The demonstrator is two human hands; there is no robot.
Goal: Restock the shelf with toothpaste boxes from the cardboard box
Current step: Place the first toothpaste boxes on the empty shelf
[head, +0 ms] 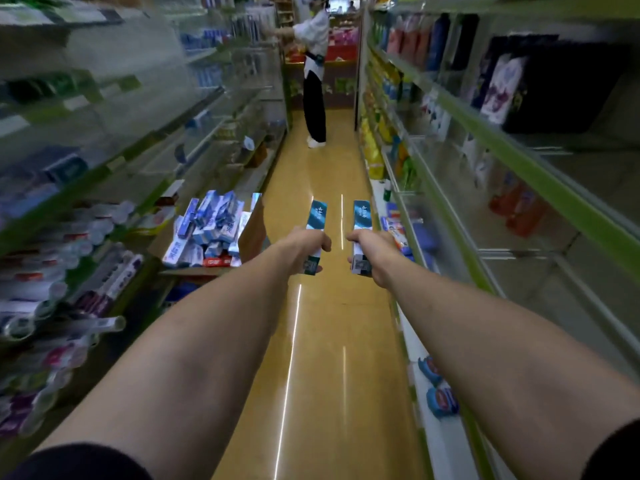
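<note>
Over the aisle floor (pixel 322 323), the left hand (pixel 306 242) curls round one teal toothpaste box (pixel 317 216) and the right hand (pixel 367 245) grips a second teal box (pixel 362 216), both pointing forward; the cardboard box (pixel 252 233), heaped with more, sits at the floor's left edge by the left shelving (pixel 104 174)

Two hands are out, the left hand (pixel 309 244) and the right hand (pixel 367 249), with two teal toothpaste boxes, a left box (pixel 317 216) and a right box (pixel 362 213). One cardboard box (pixel 252 234) holds a heap of blue cartons (pixel 207 230) too jumbled to count. One other person (pixel 316 81) stands far off.
</note>
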